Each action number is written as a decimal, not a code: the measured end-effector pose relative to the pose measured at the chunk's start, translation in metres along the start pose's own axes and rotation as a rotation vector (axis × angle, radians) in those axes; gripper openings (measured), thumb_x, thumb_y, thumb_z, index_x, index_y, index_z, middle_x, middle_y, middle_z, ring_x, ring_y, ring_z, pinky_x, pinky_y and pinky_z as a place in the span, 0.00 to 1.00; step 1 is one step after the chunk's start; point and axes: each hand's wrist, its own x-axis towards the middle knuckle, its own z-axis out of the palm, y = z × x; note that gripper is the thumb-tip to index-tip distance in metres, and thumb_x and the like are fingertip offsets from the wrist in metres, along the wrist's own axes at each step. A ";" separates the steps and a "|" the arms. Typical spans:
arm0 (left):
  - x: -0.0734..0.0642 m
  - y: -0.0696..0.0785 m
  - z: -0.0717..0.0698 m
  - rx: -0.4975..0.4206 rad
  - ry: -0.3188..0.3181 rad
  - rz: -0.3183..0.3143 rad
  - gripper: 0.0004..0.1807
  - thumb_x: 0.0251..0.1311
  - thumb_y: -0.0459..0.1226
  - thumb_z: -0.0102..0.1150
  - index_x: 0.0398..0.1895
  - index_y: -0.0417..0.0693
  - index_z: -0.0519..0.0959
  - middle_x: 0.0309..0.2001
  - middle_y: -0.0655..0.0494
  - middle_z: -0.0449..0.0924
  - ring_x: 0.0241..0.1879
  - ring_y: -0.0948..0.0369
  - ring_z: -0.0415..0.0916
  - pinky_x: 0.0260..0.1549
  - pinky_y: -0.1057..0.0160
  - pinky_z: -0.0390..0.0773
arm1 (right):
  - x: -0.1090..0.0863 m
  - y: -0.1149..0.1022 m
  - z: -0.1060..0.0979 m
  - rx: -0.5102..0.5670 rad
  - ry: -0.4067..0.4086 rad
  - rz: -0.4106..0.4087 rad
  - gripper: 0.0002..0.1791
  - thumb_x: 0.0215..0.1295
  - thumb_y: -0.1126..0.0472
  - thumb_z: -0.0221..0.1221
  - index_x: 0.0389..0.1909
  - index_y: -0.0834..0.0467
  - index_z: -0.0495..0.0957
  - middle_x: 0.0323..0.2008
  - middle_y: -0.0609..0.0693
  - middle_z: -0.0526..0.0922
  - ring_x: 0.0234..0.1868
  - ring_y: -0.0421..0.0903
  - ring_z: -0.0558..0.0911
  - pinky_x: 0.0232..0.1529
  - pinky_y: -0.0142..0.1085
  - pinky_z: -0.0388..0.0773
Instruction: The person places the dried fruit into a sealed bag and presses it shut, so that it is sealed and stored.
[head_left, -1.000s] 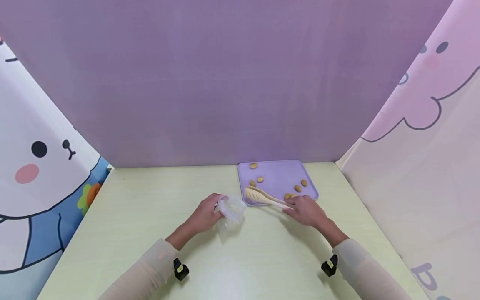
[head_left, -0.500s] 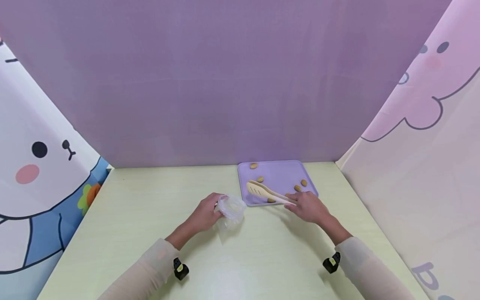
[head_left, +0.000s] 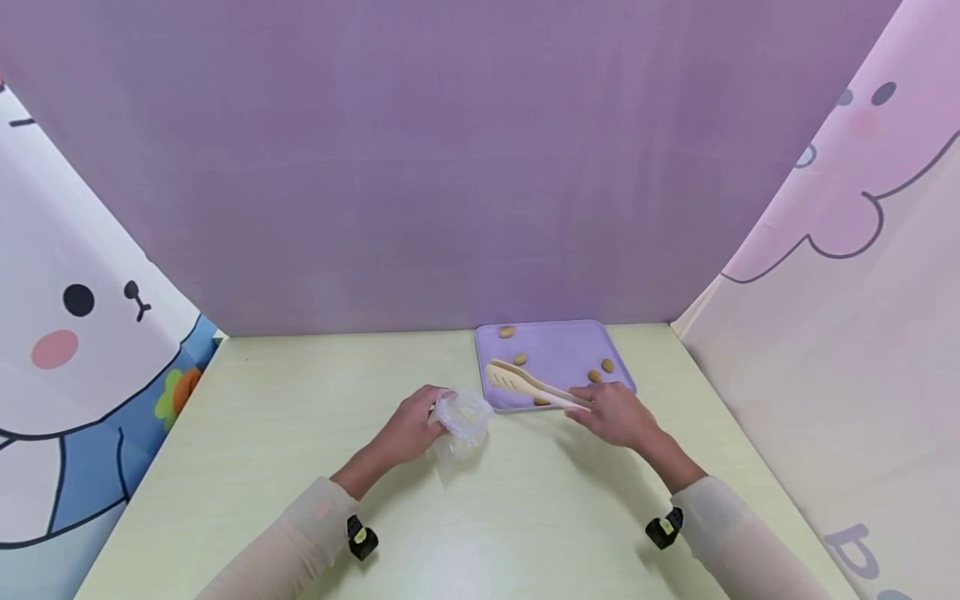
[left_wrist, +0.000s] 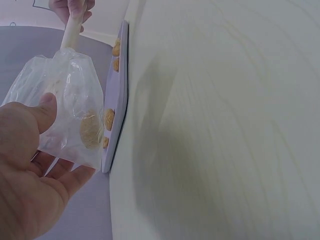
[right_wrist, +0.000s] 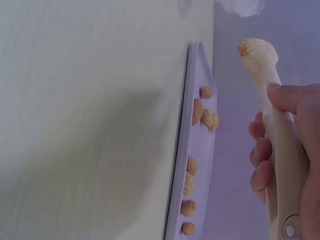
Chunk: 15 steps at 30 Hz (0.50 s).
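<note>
My left hand (head_left: pixel 408 429) holds a clear plastic bag (head_left: pixel 462 419) by its mouth, just left of the lilac tray (head_left: pixel 558 346). In the left wrist view, a brown nut in its shell (left_wrist: pixel 91 130) shows through the film, seemingly inside the bag. My right hand (head_left: pixel 617 414) grips cream-coloured tongs (head_left: pixel 528 386), raised over the tray's front left part with the tips toward the bag. Between the tong tips in the right wrist view is a brown nut (right_wrist: pixel 243 48). Several similar nuts (head_left: pixel 607 365) lie scattered on the tray, some hidden by the right hand and tongs.
The pale wood-look table (head_left: pixel 315 400) carries the tray at its back edge. Behind rises a purple backdrop (head_left: pixel 450 167). Printed cloth walls, a rabbit design (head_left: pixel 97 367) at left and a pink one (head_left: pixel 847 167) at right, bound the sides.
The tongs have risen from the tray's front left corner, then shifted slightly left toward the bag. A nut that lay by their tips no longer shows on the tray. The left hand stays put.
</note>
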 end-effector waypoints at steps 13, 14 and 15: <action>0.001 0.001 0.000 0.009 0.002 -0.002 0.24 0.62 0.26 0.64 0.62 0.41 0.75 0.61 0.46 0.78 0.62 0.50 0.77 0.59 0.48 0.81 | -0.001 -0.014 -0.010 0.048 0.015 -0.016 0.15 0.63 0.53 0.68 0.48 0.56 0.88 0.36 0.47 0.91 0.25 0.35 0.74 0.28 0.31 0.74; 0.001 0.001 0.000 0.012 0.002 0.000 0.24 0.62 0.26 0.64 0.62 0.41 0.75 0.61 0.46 0.78 0.62 0.50 0.77 0.59 0.48 0.82 | -0.002 -0.015 -0.010 0.049 0.019 -0.019 0.15 0.63 0.53 0.68 0.47 0.55 0.88 0.36 0.47 0.91 0.25 0.35 0.74 0.28 0.31 0.74; 0.001 0.001 0.000 0.013 0.001 0.001 0.24 0.62 0.27 0.64 0.62 0.41 0.75 0.61 0.46 0.78 0.62 0.50 0.77 0.58 0.48 0.82 | -0.002 -0.016 -0.011 0.049 0.022 -0.022 0.15 0.63 0.53 0.68 0.47 0.55 0.88 0.36 0.46 0.91 0.25 0.35 0.74 0.28 0.31 0.74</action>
